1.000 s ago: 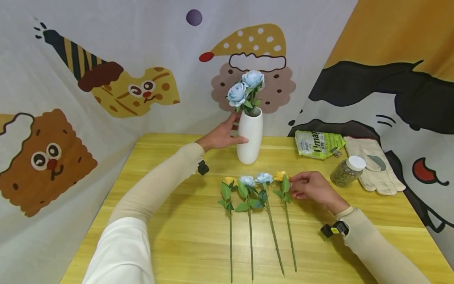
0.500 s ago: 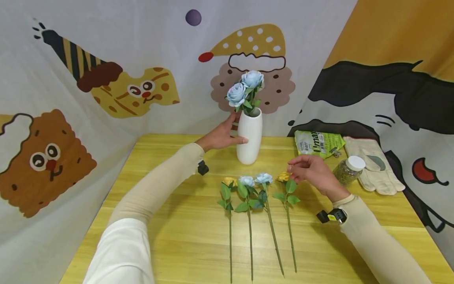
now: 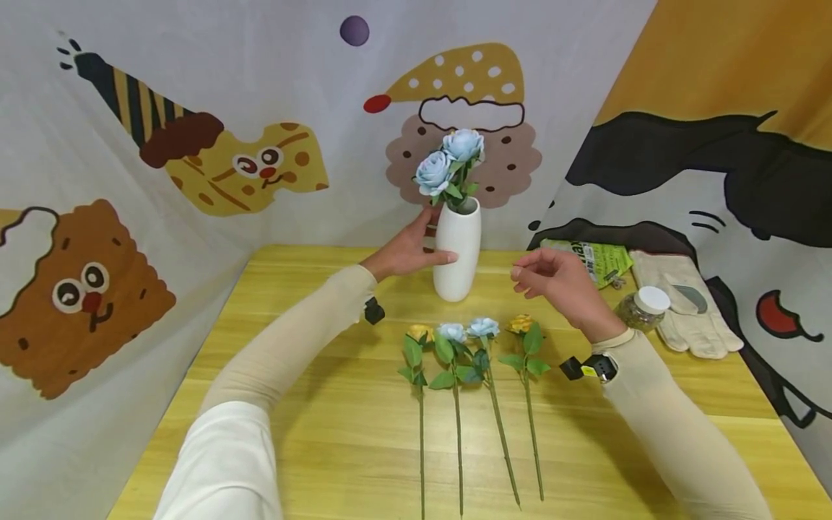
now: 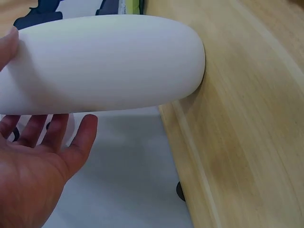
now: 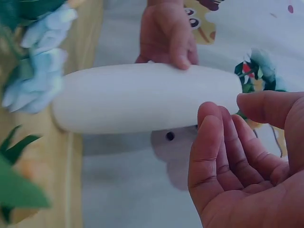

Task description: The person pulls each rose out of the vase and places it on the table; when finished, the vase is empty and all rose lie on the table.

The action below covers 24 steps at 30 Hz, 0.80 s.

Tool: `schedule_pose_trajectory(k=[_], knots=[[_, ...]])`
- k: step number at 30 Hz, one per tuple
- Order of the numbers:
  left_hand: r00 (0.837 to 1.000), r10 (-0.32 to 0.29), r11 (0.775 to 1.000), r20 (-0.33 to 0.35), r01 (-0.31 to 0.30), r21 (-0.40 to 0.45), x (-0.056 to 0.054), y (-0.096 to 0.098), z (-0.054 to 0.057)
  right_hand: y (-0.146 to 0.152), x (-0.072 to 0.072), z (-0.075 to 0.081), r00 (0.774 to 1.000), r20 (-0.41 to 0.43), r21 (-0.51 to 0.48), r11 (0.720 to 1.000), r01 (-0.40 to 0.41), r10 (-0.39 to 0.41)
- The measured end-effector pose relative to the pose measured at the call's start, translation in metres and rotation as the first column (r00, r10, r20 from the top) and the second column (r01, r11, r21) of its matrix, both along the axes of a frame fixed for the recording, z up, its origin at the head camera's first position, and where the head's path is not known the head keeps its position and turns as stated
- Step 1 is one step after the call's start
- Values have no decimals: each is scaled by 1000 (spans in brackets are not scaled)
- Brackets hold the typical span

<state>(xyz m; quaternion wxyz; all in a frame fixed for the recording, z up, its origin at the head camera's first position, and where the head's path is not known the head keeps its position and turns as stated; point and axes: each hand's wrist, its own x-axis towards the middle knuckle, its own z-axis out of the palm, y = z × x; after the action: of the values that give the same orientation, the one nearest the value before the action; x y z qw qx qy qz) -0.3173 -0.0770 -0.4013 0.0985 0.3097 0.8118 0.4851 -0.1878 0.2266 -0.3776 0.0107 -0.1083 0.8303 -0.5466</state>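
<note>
A white vase (image 3: 460, 235) stands upright near the back of the table, with two light blue artificial roses (image 3: 433, 173) in it. My left hand (image 3: 408, 249) holds the vase from its left side, thumb in front and fingers behind. In the left wrist view the fingers (image 4: 52, 133) lie along the vase's side. To the right of the vase, apart from it, my right hand (image 3: 562, 289) hovers with loosely bent fingers and nothing in them. Below it a yellow rose (image 3: 520, 323) lies on the table, beside two blue roses (image 3: 484, 327) and another yellow rose (image 3: 420, 333).
At the right back lie a green bag (image 3: 604, 261) and white work gloves (image 3: 692, 307). A lidded jar (image 3: 643, 308) stands in front of them. A printed cloth (image 3: 292, 72) hangs behind the wooden table (image 3: 338, 433).
My right hand has left the right yellow rose and moved up and left toward the vase. That rose's leaves and bloom have shifted slightly right. The left hand stays on the vase.
</note>
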Motion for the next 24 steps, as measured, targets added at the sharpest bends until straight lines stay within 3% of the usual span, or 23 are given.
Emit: schedule_pose_trajectory(k=[15, 24], knots=[[1000, 4, 1000, 17, -5, 9, 2, -1, 3, -47, -38, 53, 990, -124, -88, 995, 52, -63], [1000, -12, 1000, 8, 12, -13, 3, 0, 5, -67, -67, 74, 979, -182, -106, 992, 69, -87]])
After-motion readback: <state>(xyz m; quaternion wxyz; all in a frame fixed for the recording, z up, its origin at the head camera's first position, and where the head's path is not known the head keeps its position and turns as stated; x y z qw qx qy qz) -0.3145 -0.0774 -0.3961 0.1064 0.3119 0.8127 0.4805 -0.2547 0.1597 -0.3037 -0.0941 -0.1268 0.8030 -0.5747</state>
